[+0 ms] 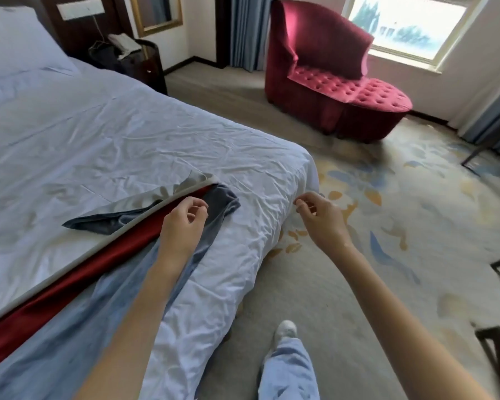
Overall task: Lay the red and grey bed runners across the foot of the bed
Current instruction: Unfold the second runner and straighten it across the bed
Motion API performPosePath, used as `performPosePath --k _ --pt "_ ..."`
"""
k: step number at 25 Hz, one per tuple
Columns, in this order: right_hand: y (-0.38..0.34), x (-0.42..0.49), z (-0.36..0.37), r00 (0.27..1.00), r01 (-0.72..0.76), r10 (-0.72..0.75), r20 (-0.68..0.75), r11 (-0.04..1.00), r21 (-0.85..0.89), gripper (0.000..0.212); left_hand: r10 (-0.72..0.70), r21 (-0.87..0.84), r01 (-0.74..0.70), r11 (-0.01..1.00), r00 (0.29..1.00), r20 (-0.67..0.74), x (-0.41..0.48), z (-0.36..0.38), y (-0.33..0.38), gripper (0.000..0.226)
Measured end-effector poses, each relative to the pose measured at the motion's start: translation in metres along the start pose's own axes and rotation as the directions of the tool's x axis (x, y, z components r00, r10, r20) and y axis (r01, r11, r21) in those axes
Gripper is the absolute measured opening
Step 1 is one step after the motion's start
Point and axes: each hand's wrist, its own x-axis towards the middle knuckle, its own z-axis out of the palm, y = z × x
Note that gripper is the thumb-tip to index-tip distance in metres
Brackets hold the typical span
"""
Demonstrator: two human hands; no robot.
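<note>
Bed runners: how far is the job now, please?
Done: the red runner and grey runner lie across the bed. In hand: the left hand hovers over the grey end with loose fingers; the right hand is by the corner. Left: their ends are folded back and crumpled short of the edge, so they need spreading flat.

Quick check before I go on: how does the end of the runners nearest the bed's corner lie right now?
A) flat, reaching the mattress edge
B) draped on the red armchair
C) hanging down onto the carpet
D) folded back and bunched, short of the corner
D: the grey runner is turned over on itself at its end, beside the red runner, and bare white sheet lies between it and the corner of the bed.
</note>
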Motion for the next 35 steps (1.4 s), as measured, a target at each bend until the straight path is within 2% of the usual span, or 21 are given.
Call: performPosePath --k 5,8,12,15,18,22,26,31,33,35 --pt "0.041 0.165 0.005 0.980 0.043 -0.036 0.197 0.999 -0.028 0.019 -0.145 0.070 0.153 0.986 0.984 -0.102 0.103 0.082 0.014 0.015" --pt "0.055 0.247 0.026 0.940 0.099 -0.068 0.333 0.992 -0.079 0.019 -0.211 0.205 0.236 0.950 0.968 -0.138 0.157 0.121 0.009 0.013" --pt "0.065 0.326 0.073 0.873 0.143 -0.080 0.481 0.985 -0.095 0.020 -0.204 0.334 0.245 0.910 0.967 -0.153 0.223 0.156 -0.017 0.013" --pt "0.076 0.384 0.117 0.823 0.165 -0.067 0.564 0.979 -0.124 0.021 -0.168 0.469 0.191 0.862 0.982 -0.092 0.287 0.187 -0.054 0.015" --pt "0.088 0.435 0.162 0.776 0.207 -0.066 0.628 0.966 -0.154 0.022 -0.236 0.685 0.135 0.716 0.970 0.056 0.352 0.220 -0.099 0.026" --pt "0.102 0.470 0.212 0.682 0.254 -0.047 0.730 0.951 -0.175 0.024 -0.422 0.859 0.068 0.508 0.888 0.179 0.390 0.251 -0.149 0.031" --pt "0.116 0.499 0.269 0.564 0.294 -0.007 0.826 0.936 -0.193 0.025 -0.509 0.939 -0.023 0.344 0.836 0.207 0.405 0.270 -0.188 0.029" --pt "0.138 0.514 0.336 0.425 0.318 0.042 0.904 0.928 -0.192 0.024 -0.621 0.966 -0.068 0.250 0.754 0.213 0.417 0.284 -0.223 0.022" --pt "0.147 0.516 0.356 0.381 0.329 0.057 0.923 0.925 -0.193 0.025 -0.630 0.960 -0.039 0.277 0.747 0.212 0.424 0.284 -0.228 0.016" --pt "0.153 0.516 0.370 0.353 0.341 0.075 0.933 0.918 -0.203 0.025 -0.603 0.942 0.032 0.333 0.775 0.187 0.430 0.275 -0.224 0.017"
